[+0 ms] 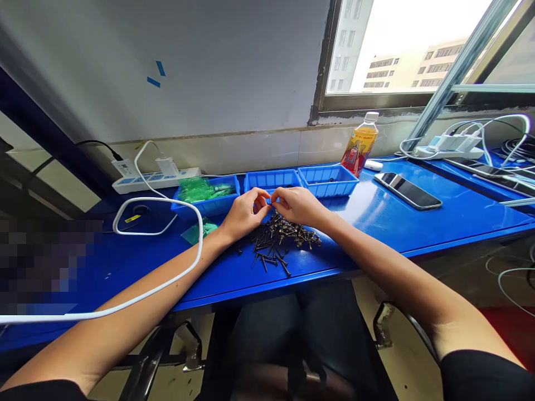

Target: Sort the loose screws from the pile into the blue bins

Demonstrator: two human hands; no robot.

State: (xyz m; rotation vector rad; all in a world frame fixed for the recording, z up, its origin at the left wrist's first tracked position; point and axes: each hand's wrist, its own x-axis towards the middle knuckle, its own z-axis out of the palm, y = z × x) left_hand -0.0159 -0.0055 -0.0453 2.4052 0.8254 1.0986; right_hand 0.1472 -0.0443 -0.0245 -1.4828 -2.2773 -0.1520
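Screws [288, 231], too many to count, form one heap beneath and nearside of the fingers [262, 213]. Left hand [246, 211] and right hand [297, 205] meet at pinched fingertips; whether they clamp a screw, I cannot tell. Three blue bins [271, 179] stand just beyond the fingers.

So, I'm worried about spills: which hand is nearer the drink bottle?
Right. The right hand is left of the bottle, by the screw pile; the left hand is farther left, beyond the right hand as seen from the bottle.
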